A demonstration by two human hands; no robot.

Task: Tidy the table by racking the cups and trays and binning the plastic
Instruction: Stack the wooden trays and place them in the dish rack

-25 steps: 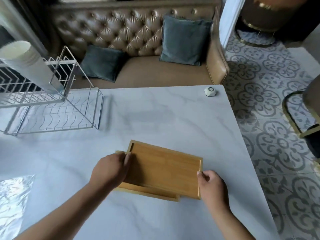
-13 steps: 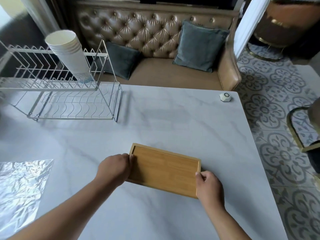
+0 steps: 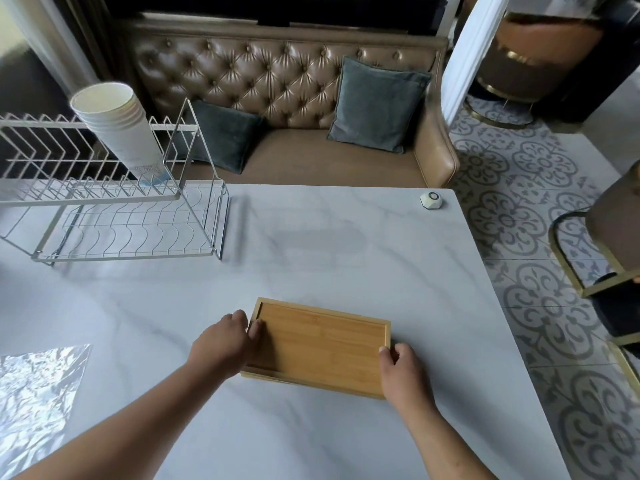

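Two bamboo trays (image 3: 320,346) lie stacked and squared up on the marble table (image 3: 311,244), near its front middle. My left hand (image 3: 223,342) grips the stack's left short edge, thumb over the rim. At the right near corner, my right hand (image 3: 403,370) holds the stack. A white wire dish rack (image 3: 114,216) stands at the back left of the table. A stack of white paper cups (image 3: 117,129) leans in the rack's upper tier. A sheet of crinkled clear plastic (image 3: 33,396) lies at the table's left front edge.
A small white hexagonal call button (image 3: 431,200) sits at the table's far right corner. A tufted leather sofa (image 3: 287,98) with two grey cushions runs behind the table. A gold-framed chair (image 3: 602,258) stands on the patterned floor to the right.
The upper tray, first skewed over the lower one, has been slid into line so the two sit squared. My head has lifted, bringing the rack and cups into fuller view.
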